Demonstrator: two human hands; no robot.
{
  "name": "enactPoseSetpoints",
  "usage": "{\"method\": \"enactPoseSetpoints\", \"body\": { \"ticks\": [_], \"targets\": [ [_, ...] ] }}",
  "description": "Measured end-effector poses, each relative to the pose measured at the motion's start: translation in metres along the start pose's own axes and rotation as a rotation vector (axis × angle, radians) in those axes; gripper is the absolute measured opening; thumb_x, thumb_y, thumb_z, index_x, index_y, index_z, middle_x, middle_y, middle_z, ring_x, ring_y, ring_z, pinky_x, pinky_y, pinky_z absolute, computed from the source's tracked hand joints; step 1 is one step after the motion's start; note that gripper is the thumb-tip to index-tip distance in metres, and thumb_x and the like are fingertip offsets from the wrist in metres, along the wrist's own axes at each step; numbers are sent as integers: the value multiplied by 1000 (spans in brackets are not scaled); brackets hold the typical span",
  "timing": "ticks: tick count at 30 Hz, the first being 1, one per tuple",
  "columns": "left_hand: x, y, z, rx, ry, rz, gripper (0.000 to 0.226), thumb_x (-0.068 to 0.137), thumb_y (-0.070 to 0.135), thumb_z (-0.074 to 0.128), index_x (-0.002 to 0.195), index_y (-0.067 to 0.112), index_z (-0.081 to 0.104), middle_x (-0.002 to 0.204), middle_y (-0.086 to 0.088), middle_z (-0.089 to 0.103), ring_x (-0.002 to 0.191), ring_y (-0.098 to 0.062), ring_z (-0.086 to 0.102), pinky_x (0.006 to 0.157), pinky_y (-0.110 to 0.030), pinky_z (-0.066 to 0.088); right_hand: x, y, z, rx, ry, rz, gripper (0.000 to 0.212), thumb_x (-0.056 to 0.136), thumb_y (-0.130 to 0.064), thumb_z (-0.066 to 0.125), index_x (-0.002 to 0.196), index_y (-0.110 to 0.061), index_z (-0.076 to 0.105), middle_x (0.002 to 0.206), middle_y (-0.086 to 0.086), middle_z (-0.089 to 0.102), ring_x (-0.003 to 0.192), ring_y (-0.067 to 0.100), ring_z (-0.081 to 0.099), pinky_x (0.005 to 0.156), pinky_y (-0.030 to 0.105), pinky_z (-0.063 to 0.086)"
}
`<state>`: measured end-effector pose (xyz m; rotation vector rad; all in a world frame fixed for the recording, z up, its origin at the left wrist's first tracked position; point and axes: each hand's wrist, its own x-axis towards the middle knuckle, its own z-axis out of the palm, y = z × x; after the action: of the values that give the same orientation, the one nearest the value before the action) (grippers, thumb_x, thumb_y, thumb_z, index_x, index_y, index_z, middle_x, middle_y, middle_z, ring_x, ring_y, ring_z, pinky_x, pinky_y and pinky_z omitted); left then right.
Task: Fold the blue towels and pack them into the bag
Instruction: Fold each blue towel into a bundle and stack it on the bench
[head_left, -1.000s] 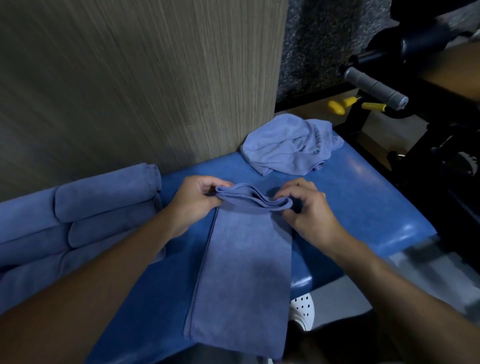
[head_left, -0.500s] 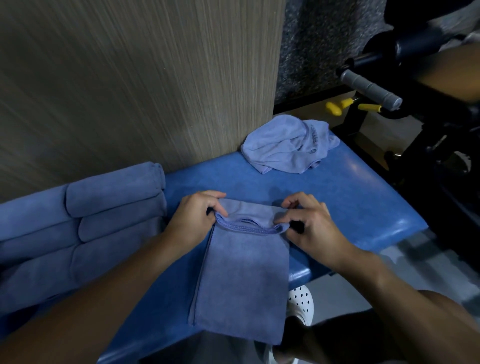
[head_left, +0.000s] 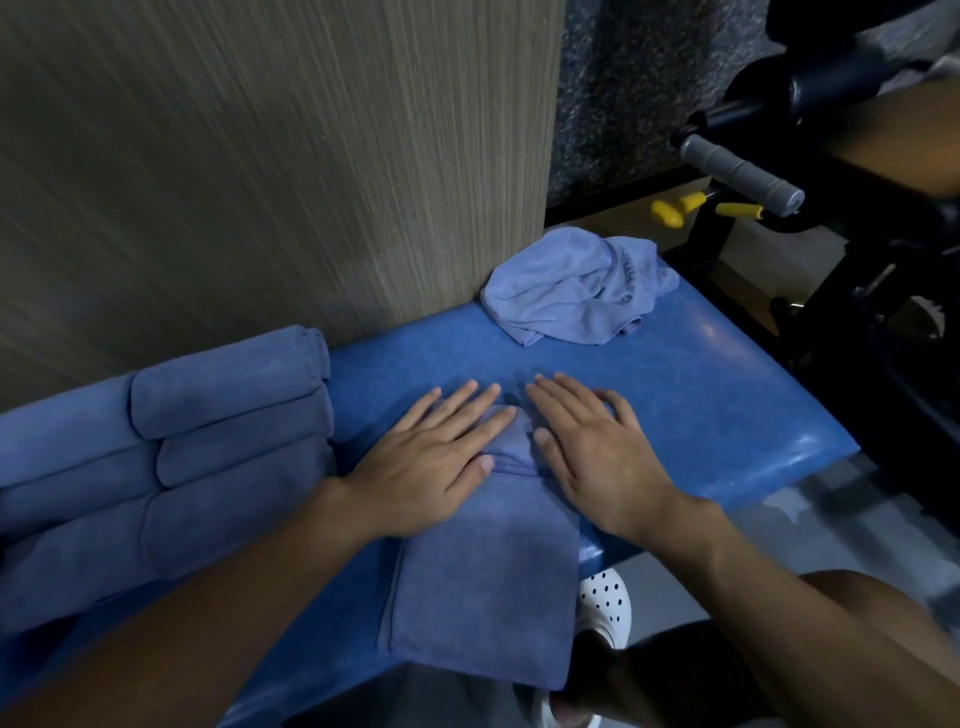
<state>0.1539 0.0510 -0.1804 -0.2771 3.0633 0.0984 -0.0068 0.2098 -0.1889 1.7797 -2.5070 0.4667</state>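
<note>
A blue towel (head_left: 483, 587) folded into a long strip lies on the blue padded bench (head_left: 727, 415), its near end hanging over the front edge. My left hand (head_left: 431, 462) and my right hand (head_left: 592, 457) lie flat, palms down, side by side on the towel's rolled far end, fingers straight. A crumpled lighter-blue towel (head_left: 576, 288) sits at the bench's far corner. Several rolled blue towels (head_left: 228, 415) are stacked on the left. No bag is in view.
A wood-grain wall panel (head_left: 260, 182) rises right behind the bench. Black exercise equipment with a grey handle (head_left: 743, 169) and yellow knobs (head_left: 670, 210) stands at the right. A white perforated shoe (head_left: 605, 603) shows under the bench's front edge.
Both hands pinched the towel's far end and rolled it toward me; now the fingers have let go and both palms press flat on the roll.
</note>
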Motion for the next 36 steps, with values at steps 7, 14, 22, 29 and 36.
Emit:
{"method": "enactPoseSetpoints", "body": {
  "ticks": [7,14,22,29,36],
  "targets": [
    [-15,-6,5,-3,-4,-65,66,96,55,-11,156,28,-1,164,4,-8,149,-8,-13,121,-38,0,-6,17,-1,-86,-306,76,81,83,-53,-13,155,-20,2,162,-10,-1,149,14,-12,119,51,-4],
    [5,3,-11,-180,-53,-210,81,92,62,-4,154,16,22,162,3,15,150,-15,9,121,-35,11,-4,14,-9,58,-235,169,78,86,-63,6,152,-24,21,158,-7,19,147,13,5,118,46,3],
    [37,-26,-26,-321,-225,-286,58,94,41,57,146,21,40,141,1,39,133,-22,32,113,-43,26,0,28,-17,161,-202,256,50,81,-64,56,119,-31,53,118,-7,38,121,16,27,101,35,18],
    [48,-41,-28,-452,-237,-276,25,85,42,69,104,30,58,96,14,50,106,-18,55,101,-41,41,14,29,-25,459,-194,288,26,80,-38,71,88,-27,48,79,-11,52,83,7,49,90,32,23],
    [36,-21,-24,-578,229,-196,22,85,15,65,103,26,59,87,6,66,81,-14,63,72,-43,52,21,35,-26,526,81,287,30,76,-13,72,85,-25,47,87,-8,59,84,7,51,87,31,25]
  ]
}}
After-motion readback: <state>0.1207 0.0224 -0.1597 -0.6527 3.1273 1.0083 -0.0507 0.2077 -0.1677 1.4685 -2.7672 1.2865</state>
